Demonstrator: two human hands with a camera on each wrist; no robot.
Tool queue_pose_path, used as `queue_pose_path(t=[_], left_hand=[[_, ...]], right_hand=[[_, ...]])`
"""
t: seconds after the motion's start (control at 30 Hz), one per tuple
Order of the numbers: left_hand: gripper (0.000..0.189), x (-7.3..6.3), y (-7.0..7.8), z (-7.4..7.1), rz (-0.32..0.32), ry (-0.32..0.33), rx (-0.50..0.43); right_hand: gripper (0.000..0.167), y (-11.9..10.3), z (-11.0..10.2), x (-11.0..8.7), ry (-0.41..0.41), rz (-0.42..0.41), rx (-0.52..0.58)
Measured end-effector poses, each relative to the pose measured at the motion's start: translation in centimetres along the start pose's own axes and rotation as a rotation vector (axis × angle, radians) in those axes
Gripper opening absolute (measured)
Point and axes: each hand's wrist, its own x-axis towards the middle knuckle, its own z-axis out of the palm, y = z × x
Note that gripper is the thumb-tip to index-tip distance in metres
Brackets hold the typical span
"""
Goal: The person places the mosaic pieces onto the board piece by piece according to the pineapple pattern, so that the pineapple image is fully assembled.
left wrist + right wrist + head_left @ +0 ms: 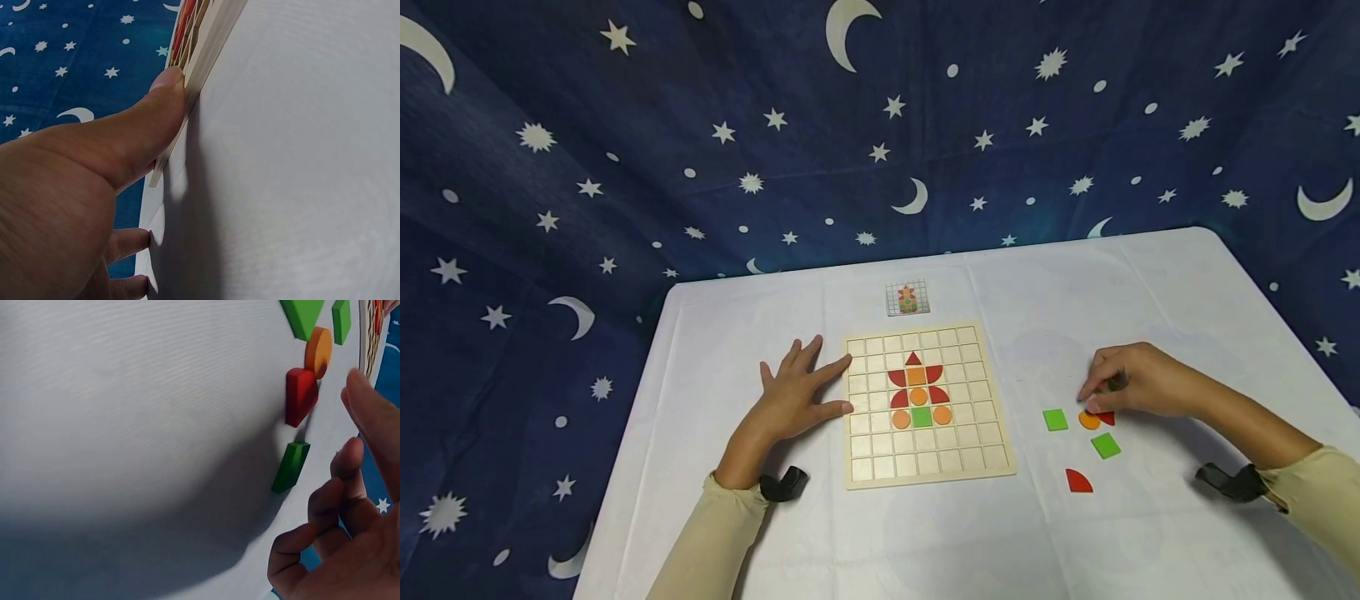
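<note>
My left hand [790,400] has its fingers spread, with thumb and forefinger touching the left edge of a wooden grid board [880,471]. On the board sit a red triangle [913,359], an orange square [917,376], several red quarter-circles [934,374], orange discs [919,396] and a green square [921,417]. My right hand [1138,382] hovers over loose pieces right of the board, fingers bent, nothing visible between thumb and fingers. Nearest it are a red piece [300,397], a dark green piece [291,467] and an orange disc [319,352].
Two green squares [1056,419] and a red quarter-circle [1078,481] lie loose on the white-covered table [955,542]. A small pattern card [907,297] lies behind the board. A starry blue cloth [805,200] hangs behind the table.
</note>
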Motion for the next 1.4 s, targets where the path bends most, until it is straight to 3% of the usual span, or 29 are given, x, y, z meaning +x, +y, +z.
queue_pose_path(t=[0.2,0.33,0.6,0.87,1.07,1.27,1.4], left_hand=[[0.078,-0.1,0.1,-0.1,-0.009,-0.001,0.002],[0.077,-0.1,0.0,-0.1,-0.002,0.005,0.002],[0.077,-0.2,-0.1,-0.1,0.008,0.015,0.005],[0.077,-0.2,0.0,0.0,0.018,0.017,0.001],[0.077,-0.2,-0.1,-0.1,0.014,0.016,0.003],[0.077,-0.2,-0.1,0.0,0.016,0.022,-0.007],[0.076,-0.2,-0.1,0.0,0.029,0.030,-0.009]], right_hand=[[0.024,0.5,0.5,-0.6,-0.004,-0.093,0.059],[0.026,0.7,1.0,-0.5,0.010,-0.132,0.028],[0.026,0.2,1.4,0.5,0.058,-0.016,-0.098],[0.026,-0.7,1.7,1.5,0.120,0.022,-0.092],[0.016,-3.4,2.9,3.2,0.146,0.044,0.075],[0.012,-7.9,5.5,5.4,0.045,0.038,0.269],[0.012,-10.9,7.3,6.5,0.008,-0.009,0.313]])
